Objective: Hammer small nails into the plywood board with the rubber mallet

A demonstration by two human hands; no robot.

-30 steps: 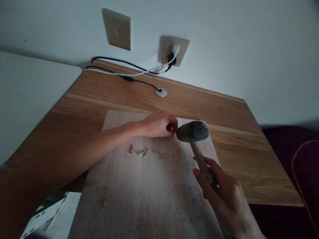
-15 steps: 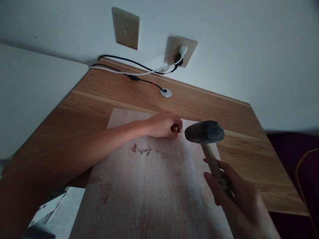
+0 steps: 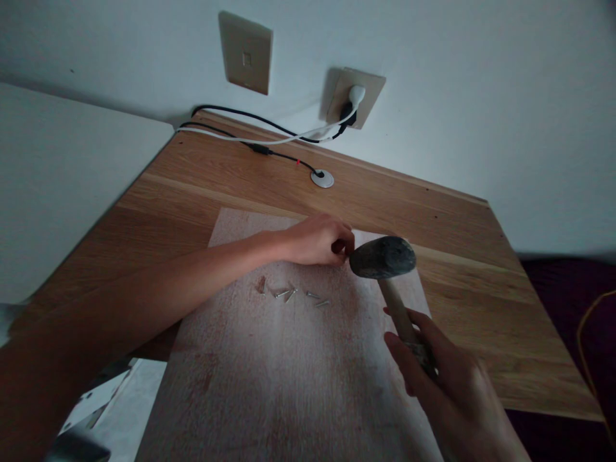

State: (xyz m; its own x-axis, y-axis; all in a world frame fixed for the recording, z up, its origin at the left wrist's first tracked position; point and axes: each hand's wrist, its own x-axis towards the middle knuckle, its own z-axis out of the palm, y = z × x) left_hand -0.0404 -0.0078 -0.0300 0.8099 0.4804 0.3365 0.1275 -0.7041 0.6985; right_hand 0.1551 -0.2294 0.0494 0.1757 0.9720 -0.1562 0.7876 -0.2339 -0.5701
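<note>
My right hand (image 3: 447, 378) is wrapped round the pale handle of a mallet (image 3: 385, 256) with a dark, rounded head. The head hovers beside the fingertips of my left hand (image 3: 322, 240), which rests on a whitish, worn board (image 3: 289, 359). My left thumb and forefinger are pinched together on a small nail near the board's far edge; the mallet head now mostly hides it. Several loose silvery nails (image 3: 291, 294) lie on the board just nearer to me than my left wrist.
Beneath the board is a wood-grain desktop (image 3: 481, 308). A metal cable grommet (image 3: 322, 178), black and white cables (image 3: 260, 149) and a wall socket (image 3: 356, 99) with plugs are beyond it. A white panel (image 3: 81, 186) stands at left, purple fabric (image 3: 553, 301) at right.
The mallet and my right hand have moved left, bringing the head close to my left fingertips. My left hand keeps its pinch in nearly the same spot.
</note>
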